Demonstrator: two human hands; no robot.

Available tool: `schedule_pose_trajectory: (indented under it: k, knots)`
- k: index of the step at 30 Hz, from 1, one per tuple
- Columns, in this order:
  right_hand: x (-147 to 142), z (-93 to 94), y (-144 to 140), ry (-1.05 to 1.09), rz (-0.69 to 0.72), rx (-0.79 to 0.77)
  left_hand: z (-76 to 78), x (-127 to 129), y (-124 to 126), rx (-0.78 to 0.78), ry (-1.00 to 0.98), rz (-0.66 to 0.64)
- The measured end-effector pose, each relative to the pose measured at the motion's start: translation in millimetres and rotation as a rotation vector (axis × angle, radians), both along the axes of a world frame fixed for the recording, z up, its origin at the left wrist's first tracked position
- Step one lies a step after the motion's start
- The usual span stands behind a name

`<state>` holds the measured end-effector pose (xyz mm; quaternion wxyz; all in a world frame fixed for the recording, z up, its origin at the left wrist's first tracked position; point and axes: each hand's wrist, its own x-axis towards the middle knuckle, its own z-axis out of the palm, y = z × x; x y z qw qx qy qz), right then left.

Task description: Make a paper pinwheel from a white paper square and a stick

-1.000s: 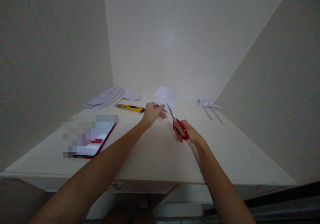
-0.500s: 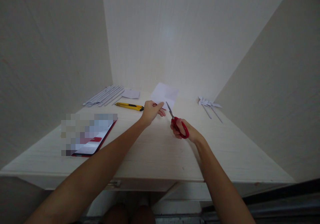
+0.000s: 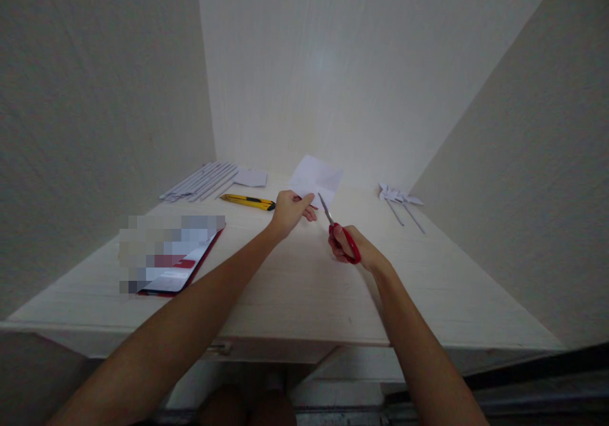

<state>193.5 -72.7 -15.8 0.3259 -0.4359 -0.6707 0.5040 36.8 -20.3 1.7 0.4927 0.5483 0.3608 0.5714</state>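
A white paper sheet (image 3: 314, 172), with faint fold lines, is pinched at its near edge by my left hand (image 3: 290, 213), the thumb lying on top. A thin dark-red thing (image 3: 314, 207) shows by the fingers of that hand; its kind is unclear. Red-handled scissors (image 3: 327, 212) are in my right hand (image 3: 365, 248), fingers around the handles. Their blades point up and away, overlapping the paper's near right part in view. Whether the blades touch the paper I cannot tell. A yellow box cutter (image 3: 248, 202) lies just left of my left hand.
On the white table (image 3: 304, 299), rolled paper sticks (image 3: 202, 182) and a small folded paper (image 3: 252, 177) lie at back left. A tablet-like device (image 3: 190, 266), partly blurred, is at front left. Paper pinwheels (image 3: 399, 196) on sticks lie at right. Walls (image 3: 314, 96) enclose the back and sides.
The whole view has shifted slightly. The scissors and the paper keep nearly the same places, and both hands hold as before.
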Motion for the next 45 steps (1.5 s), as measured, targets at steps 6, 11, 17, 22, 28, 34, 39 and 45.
schedule_pose_trajectory:
  k: [6, 11, 17, 22, 28, 34, 39, 45]
  knots:
    - [4, -5.1, 3, -0.172, -0.073, 0.063, -1.0, 0, 0, 0.017, 0.012, 0.004]
    - [3, -5.3, 3, -0.219, -0.102, 0.063, -1.0, 0, -1, 0.032, 0.020, 0.004]
    - [2, -4.5, 3, -0.241, -0.119, 0.045, -1.5, 0, -1, 0.029, 0.033, 0.006]
    - [4, -3.9, 2, -0.205, -0.053, 0.102, -4.0, 0, 2, 0.024, 0.042, 0.008]
    - [8, 2.5, -1, -0.045, 0.148, -0.044, -8.7, -4, 10, 0.008, -0.008, 0.069]
    - [13, 3.1, -4, -0.013, 0.152, -0.075, -13.5, -10, 18, 0.050, -0.059, 0.174]
    - [7, 3.2, 3, 0.187, -0.108, 0.193, -16.3, -16, 25, 0.137, 0.008, 0.297]
    - [8, 9.0, 14, 0.243, -0.663, 0.448, -14.4, -22, 20, 0.532, 0.445, 0.220]
